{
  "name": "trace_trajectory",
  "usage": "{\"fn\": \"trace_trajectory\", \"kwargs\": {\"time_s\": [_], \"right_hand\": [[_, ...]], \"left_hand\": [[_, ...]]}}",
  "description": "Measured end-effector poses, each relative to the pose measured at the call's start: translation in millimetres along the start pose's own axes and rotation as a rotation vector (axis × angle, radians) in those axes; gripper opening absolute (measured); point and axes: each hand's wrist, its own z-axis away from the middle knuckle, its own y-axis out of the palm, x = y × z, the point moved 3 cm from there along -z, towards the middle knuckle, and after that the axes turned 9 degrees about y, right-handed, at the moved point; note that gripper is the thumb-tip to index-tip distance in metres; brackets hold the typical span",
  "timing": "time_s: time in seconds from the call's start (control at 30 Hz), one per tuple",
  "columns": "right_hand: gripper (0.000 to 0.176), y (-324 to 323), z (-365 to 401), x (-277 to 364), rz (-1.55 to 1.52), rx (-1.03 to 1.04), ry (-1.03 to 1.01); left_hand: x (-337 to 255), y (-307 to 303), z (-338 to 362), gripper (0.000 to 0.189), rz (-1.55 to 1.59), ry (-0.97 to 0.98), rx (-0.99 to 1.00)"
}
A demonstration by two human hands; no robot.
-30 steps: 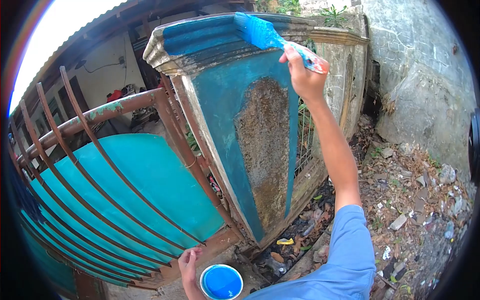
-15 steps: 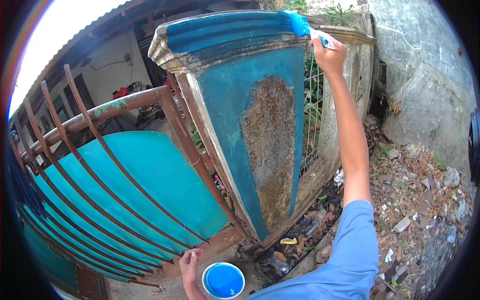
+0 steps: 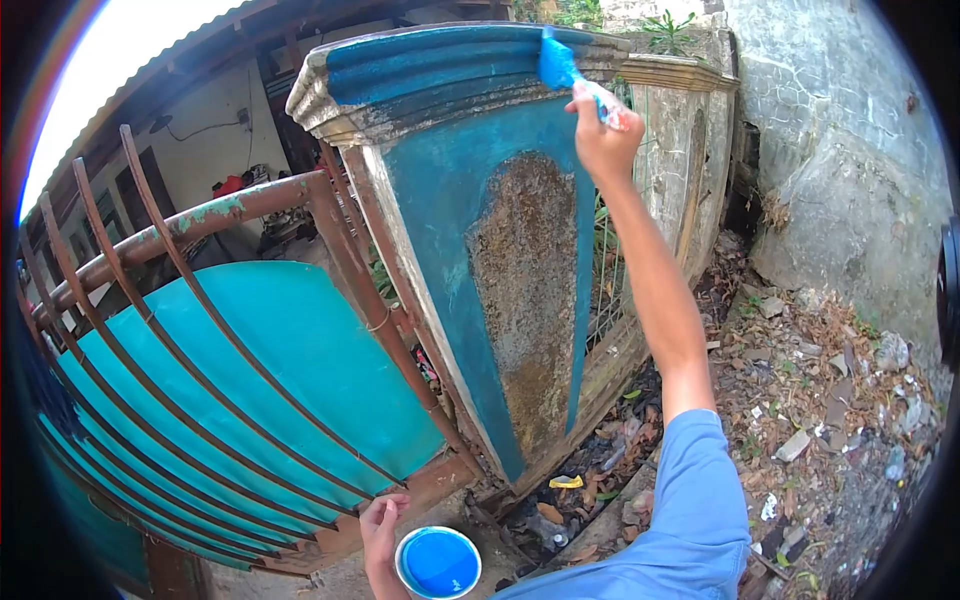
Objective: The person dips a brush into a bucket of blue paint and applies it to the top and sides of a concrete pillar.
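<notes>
My right hand (image 3: 607, 135) is closed around the handle of a paintbrush (image 3: 560, 64). The bristles are loaded with bright blue paint and touch the moulded top ledge (image 3: 430, 62) of a pillar. Fresh blue covers most of that ledge; its left corner stays bare and whitish. Below it, the pillar face (image 3: 430, 190) is darker teal-blue around a rough, unpainted brown panel (image 3: 525, 290). Low in view, my left hand (image 3: 382, 525) is loosely curled, with nothing visible in its fingers. Beside it stands a round white-rimmed tub of blue paint (image 3: 438, 562).
On the left is a rusty brown gate (image 3: 235, 205) with curved bars over a turquoise sheet (image 3: 270, 340). A grey concrete wall (image 3: 840, 150) rises at the right. Rubble and litter (image 3: 800, 400) cover the ground below it, beside a debris-filled gutter (image 3: 600, 460).
My right hand and the brush have moved left and slightly down along the ledge. The view has shifted a little. My left hand stays beside the paint tub.
</notes>
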Motion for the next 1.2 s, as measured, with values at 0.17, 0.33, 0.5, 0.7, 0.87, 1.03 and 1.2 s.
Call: {"fn": "trace_trajectory", "kwargs": {"time_s": [0.17, 0.33, 0.5, 0.7, 0.87, 1.03, 1.2], "right_hand": [[0.016, 10, 61, 62, -0.243, 0.264, -0.013], [0.015, 24, 92, 93, -0.394, 0.382, -0.237], [0.017, 35, 84, 62, -0.2, 0.319, -0.351], [0.018, 3, 56, -10, -0.008, 0.108, -0.181], [0.02, -15, 51, -26, 0.05, -0.033, -0.074], [0.019, 11, 72, -9, 0.133, -0.135, -0.184], [0.019, 55, 121, 41, -0.061, 0.031, -0.263]], "left_hand": [[0, 7, -3, 0.033, 0.017, -0.017, 0.033], [-3, 11, -2, 0.033, 0.005, 0.002, 0.03], [-4, 3, 6, 0.033, -0.009, -0.002, -0.002], [3, -16, 12, 0.032, -0.004, -0.026, -0.052], [4, -22, 17, 0.032, -0.002, -0.046, -0.062], [1, -29, 26, 0.024, 0.031, -0.024, -0.101], [5, -34, 30, 0.023, 0.04, -0.071, -0.129]]}}
